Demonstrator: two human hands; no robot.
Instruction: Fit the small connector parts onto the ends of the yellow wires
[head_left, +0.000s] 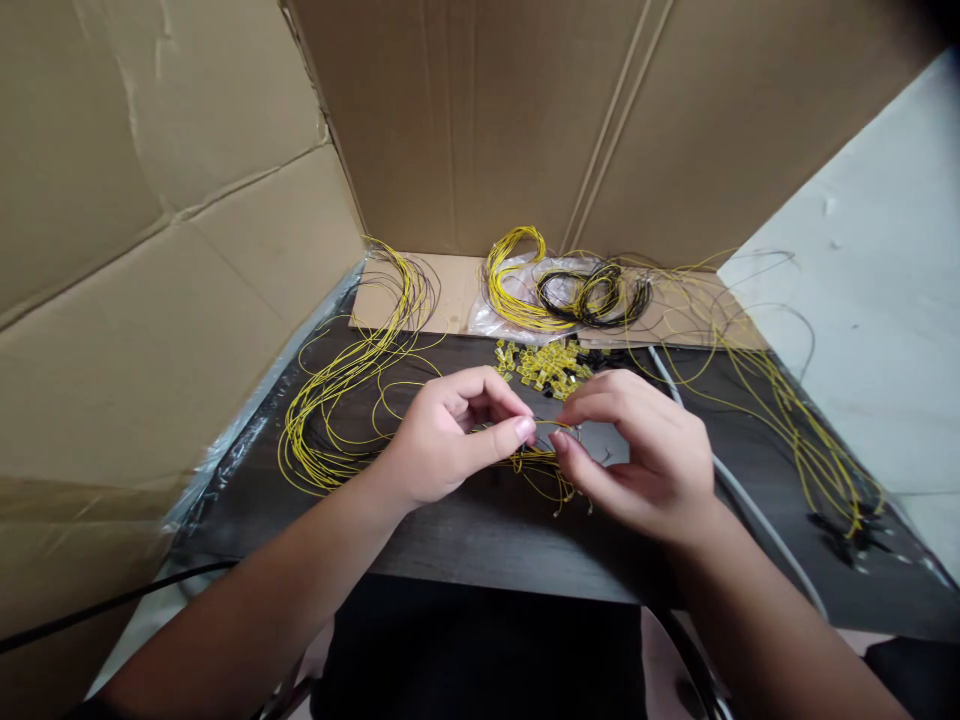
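Note:
My left hand [457, 435] pinches a thin yellow wire [547, 422] between thumb and fingertips above the middle of the table. Close on its right, my right hand [637, 445] has its thumb and index finger curled in at the wire's end. The exact contact there is too small to make out. Beneath both hands lies a bundle of yellow wires [551, 465], its small tips spread toward the table's front edge. Just beyond my fingers is a heap of small yellow plastic pieces [547, 365], with black pieces [596, 357] beside it.
A long yellow wire bundle [300, 425] curves along the left. At the back, yellow coils [499, 290] and a black coil [634, 305] rest on plastic and cardboard. More wires [802, 430] end in black parts at right, past a grey cable [772, 545]. Cardboard walls [487, 120] stand behind and left.

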